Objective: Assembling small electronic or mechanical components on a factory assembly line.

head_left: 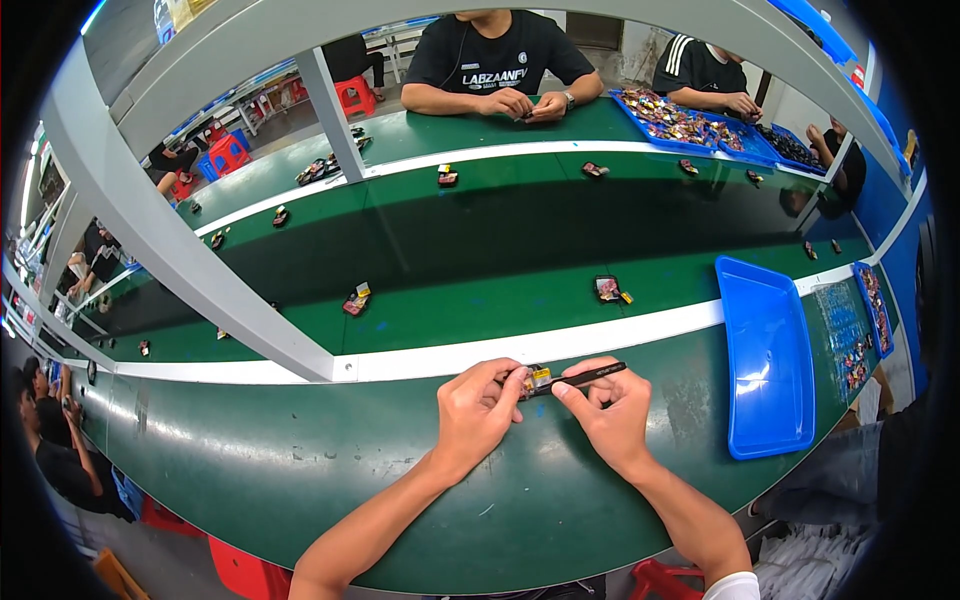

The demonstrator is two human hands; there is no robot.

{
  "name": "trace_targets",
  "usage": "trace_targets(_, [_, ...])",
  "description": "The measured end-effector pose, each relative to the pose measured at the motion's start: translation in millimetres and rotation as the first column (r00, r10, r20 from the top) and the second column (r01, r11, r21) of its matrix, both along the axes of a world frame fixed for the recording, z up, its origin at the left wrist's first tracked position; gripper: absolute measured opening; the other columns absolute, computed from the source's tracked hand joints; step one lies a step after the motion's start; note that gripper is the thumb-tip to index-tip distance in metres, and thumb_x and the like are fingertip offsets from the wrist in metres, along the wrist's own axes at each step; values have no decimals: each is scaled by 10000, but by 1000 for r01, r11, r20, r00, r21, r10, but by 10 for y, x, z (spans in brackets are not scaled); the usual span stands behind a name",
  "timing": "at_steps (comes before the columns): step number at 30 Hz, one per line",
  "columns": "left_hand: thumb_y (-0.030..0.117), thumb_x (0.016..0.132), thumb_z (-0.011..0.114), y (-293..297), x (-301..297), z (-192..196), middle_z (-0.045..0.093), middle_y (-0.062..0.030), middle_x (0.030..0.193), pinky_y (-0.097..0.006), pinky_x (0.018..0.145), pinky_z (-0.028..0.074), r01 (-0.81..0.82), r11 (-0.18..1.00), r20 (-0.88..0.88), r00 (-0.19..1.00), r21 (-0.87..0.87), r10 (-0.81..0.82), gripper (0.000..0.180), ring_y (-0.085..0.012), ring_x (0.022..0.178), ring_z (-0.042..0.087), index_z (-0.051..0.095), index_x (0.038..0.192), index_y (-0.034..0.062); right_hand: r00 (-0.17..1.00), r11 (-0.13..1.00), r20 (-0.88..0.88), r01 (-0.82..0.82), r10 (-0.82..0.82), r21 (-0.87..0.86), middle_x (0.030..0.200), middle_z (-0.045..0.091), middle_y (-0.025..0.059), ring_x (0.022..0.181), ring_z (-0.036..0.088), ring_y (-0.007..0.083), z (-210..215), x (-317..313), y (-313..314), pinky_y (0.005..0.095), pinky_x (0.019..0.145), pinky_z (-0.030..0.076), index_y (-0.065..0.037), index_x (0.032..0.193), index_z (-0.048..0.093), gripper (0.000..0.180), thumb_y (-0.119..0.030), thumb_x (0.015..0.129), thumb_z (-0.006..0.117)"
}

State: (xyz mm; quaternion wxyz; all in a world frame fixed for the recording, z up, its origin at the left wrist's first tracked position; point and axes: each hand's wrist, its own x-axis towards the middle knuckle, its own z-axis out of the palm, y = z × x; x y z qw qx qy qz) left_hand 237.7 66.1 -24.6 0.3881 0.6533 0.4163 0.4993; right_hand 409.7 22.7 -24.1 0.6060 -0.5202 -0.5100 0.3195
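Our left hand (476, 413) pinches the yellow-marked piece (539, 379), our right hand (614, 414) a black tool (594, 374) – we should work lightly between their fingertips.

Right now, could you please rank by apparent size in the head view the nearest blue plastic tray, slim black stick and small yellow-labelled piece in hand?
1. Nearest blue tray, clearly largest.
2. Unsure: the black stick looks longer, but the yellow-labelled piece is partly hidden by the left hand.
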Motion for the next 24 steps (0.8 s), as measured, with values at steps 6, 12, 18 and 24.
trace_targets(6, [17,946,688,17,34,-20,721,-107,747,-222,436,485,33,998,-8,999,59,-32,128,-124,561,685,699,1036,-73,962,989,-261,-109,81,-96,825,707,52,646,583,26,-22,69,32,175,540,429,55,975,679,151,52,854,769])
trace_targets(12, [12,950,683,32,25,-33,722,-113,779,-224,450,502,44,994,-17,999,97,-42,128,-128,587,690,695,1045,-73,923,967,-373,-175,96,-183,910,716,108,836,710,128,71,97,48,212,706,555,70,988,663,157,88,857,749])
trace_targets(18, [11,952,679,43,49,-11,721,-110,773,-228,458,511,47,998,10,999,45,-48,141,-129,580,685,696,1061,-77,927,976,-357,-171,113,-136,893,715,97,803,690,98,16,110,68,195,665,528,63,983,663,155,78,858,754])
trace_targets(24, [64,980,660,129,16,-60,721,-146,858,-241,470,532,166,961,143,980,-222,-137,207,-154,594,693,694,1120,-84,966,988,-241,-124,97,-97,811,706,37,601,498,-25,-33,152,82,153,501,346,34,957,674,145,70,850,766])
